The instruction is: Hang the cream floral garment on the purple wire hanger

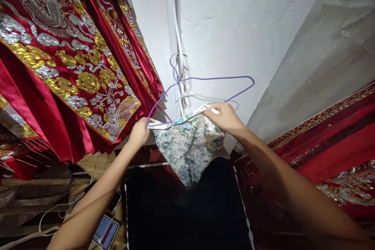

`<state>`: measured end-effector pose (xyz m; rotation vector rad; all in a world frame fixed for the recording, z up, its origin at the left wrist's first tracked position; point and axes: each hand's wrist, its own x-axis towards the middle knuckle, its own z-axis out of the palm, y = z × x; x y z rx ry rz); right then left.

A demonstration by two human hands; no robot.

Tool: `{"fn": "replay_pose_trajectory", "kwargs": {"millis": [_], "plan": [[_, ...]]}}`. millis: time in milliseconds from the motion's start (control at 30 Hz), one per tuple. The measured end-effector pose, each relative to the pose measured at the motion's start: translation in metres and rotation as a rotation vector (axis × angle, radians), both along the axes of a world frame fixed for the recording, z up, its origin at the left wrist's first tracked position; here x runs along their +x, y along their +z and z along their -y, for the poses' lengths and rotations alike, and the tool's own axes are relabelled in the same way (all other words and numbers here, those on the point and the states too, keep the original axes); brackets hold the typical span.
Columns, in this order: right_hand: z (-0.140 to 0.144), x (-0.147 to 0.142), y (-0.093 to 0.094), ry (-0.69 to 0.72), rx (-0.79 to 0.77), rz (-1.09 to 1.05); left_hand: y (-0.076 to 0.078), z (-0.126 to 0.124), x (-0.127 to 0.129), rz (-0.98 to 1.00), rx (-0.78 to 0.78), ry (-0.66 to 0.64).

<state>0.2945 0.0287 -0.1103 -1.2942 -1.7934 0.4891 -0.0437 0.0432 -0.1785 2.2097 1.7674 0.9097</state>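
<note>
A purple wire hanger (216, 78) hangs tilted by its hook from a small peg on a white strip against the wall. Draped at its lower bar is a cream, blue and yellow patterned garment (187, 150), its pale top edge pulled wide and its lower part tapering downward. My left hand (139, 132) is closed on the garment's left corner, right at the hanger's left bend. With thumb on top, my right hand (223, 115) grips the edge farther right, near the lower bar; its other fingers are mostly hidden. The hanger's right bend sticks out beyond the cloth.
Red embroidered hangings (88, 82) with gold and silver sequins fill the left side. Clear plastic sheeting (316, 58) covers the right wall above red fabric (345, 140). Lower left, a lit phone (107, 231) and white cables (43, 218) lie beside my legs in dark clothing.
</note>
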Motion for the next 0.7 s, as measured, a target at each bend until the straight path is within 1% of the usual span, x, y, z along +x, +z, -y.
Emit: {"fn": "replay_pose_trajectory", "kwargs": {"millis": [67, 100, 167, 233, 333, 400, 467, 533, 633, 700], "plan": [[-0.001, -0.003, -0.001, 0.005, 0.005, 0.003, 0.018, -0.002, -0.008, 0.063, 0.13, -0.048], [-0.001, -0.004, -0.002, 0.008, 0.008, 0.01, 0.024, 0.0, -0.01, 0.1, 0.192, -0.068], [-0.003, -0.004, -0.005, 0.007, 0.016, 0.029, 0.029, 0.006, -0.013, 0.161, 0.273, -0.072], [-0.004, -0.002, -0.008, 0.003, 0.015, 0.044, 0.029, 0.015, -0.016, 0.189, 0.27, -0.045], [-0.007, 0.002, -0.013, -0.005, 0.008, 0.041, 0.028, 0.03, -0.022, 0.188, 0.161, -0.043], [-0.009, 0.002, -0.015, 0.0, 0.008, 0.033, 0.028, 0.039, -0.029, 0.183, 0.06, -0.062], [-0.009, 0.001, -0.016, 0.005, 0.007, 0.026, 0.028, 0.044, -0.036, 0.225, -0.021, -0.092], [-0.01, -0.002, -0.015, -0.001, 0.007, 0.024, 0.03, 0.048, -0.042, 0.332, -0.103, -0.097], [-0.009, -0.005, -0.014, -0.003, 0.012, 0.033, 0.033, 0.048, -0.042, 0.565, -0.231, -0.019], [-0.008, -0.005, -0.012, -0.001, 0.016, 0.04, 0.035, 0.041, -0.036, 0.723, -0.235, 0.004]]}}
